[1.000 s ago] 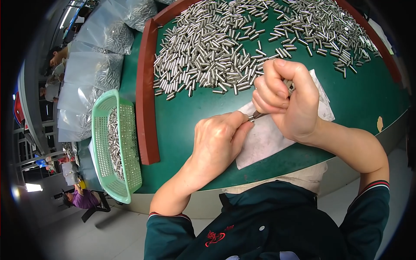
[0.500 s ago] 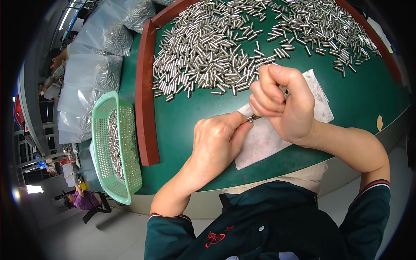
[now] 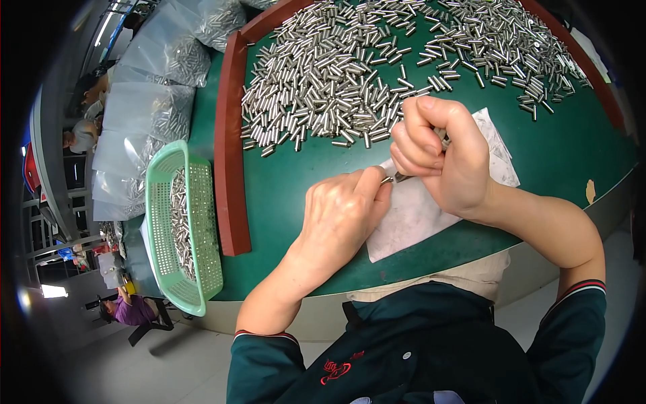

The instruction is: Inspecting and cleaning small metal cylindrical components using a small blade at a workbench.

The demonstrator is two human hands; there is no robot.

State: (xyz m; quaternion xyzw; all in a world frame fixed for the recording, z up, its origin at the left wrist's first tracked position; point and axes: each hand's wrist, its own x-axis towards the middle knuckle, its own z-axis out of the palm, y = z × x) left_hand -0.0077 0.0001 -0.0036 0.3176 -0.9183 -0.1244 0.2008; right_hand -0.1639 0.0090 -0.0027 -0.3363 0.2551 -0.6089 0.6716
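Note:
My left hand (image 3: 342,210) pinches a small metal pin (image 3: 387,180) between thumb and forefinger, with just its end showing. Close on the right, my right hand (image 3: 445,158) is curled round a slim tool with a dark tip (image 3: 402,177); most of the tool is hidden in the fist. That tip sits a little apart from the pin. Beneath both hands lies a smudged white sheet (image 3: 407,229), paper or cloth. Beyond them a big heap of shiny metal pins (image 3: 323,81) spreads over the green table (image 3: 282,195).
A red-brown raised edge (image 3: 232,148) borders the table on the left. Outside it stands a pale green basket (image 3: 208,269) with pins inside, beside clear bags of pins (image 3: 171,114). A second heap of pins (image 3: 498,40) lies far right. A person in purple (image 3: 134,310) is at lower left.
My left hand has shifted slightly up and right, and the pin's end has drawn a little apart from the tool tip. The right hand has barely moved.

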